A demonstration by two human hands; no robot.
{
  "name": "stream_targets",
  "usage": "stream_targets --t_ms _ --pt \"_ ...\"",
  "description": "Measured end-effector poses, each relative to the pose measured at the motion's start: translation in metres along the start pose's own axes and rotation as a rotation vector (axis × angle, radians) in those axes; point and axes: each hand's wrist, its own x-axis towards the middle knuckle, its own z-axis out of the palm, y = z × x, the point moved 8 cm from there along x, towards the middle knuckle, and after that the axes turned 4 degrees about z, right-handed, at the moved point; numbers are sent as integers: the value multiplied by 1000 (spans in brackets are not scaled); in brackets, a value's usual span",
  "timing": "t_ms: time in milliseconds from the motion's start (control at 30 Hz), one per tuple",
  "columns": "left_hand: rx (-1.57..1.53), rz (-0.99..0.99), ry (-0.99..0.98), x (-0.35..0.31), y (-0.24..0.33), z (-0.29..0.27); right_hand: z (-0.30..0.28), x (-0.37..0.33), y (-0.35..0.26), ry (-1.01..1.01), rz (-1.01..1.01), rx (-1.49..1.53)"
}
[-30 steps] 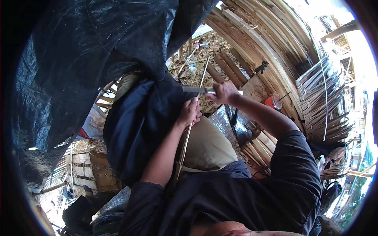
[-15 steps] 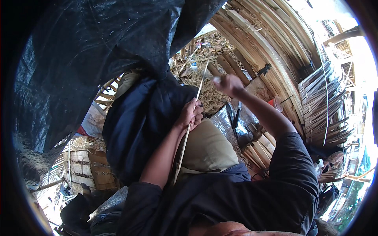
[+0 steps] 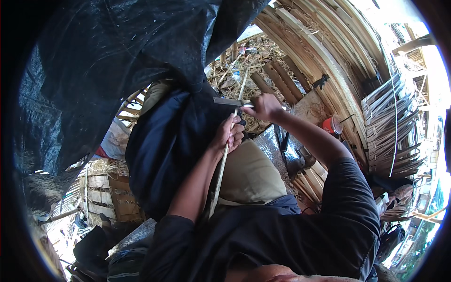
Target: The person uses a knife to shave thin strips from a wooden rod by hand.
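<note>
One thin bamboo strip (image 3: pixel 224 157) runs through your work, its long axis going from near your lap up and away toward the far litter of shavings. Your left hand (image 3: pixel 229 135) is wrapped around the strip partway along it, fingers (image 3: pixel 236 136) curled tight on it over the tan cushion (image 3: pixel 249 176) on your knee. Your right hand (image 3: pixel 265 107) sits just beyond, farther out and slightly right, fingers clenched on the handle of one knife (image 3: pixel 230 101), whose blade lies crosswise to the strip, pointing left and meeting it just above your left hand. Both hands are close together, the left nearer you. Many more split bamboo slats (image 3: pixel 338 61) are stacked at far right.
</note>
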Motion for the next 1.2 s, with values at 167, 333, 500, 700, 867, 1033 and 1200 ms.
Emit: stream_targets --t_ms 167,333,500,700,867,1033,1200 --pt "159 -45 -51 -1 -5 4 -16 37 96 128 387 -5" --pt "83 -16 -37 1 4 2 -11 9 8 68 -124 -90" --pt "174 -38 -74 7 -2 6 -34 38 107 -86 439 19" --pt "177 -6 -79 -3 3 3 -43 28 58 -228 290 -121" --pt "215 -26 -83 2 1 14 -73 31 164 102 595 43" --pt "181 -9 -84 1 4 11 -36 20 134 10 683 622" --pt "153 -38 -95 2 6 12 -24 5 69 -123 369 665"
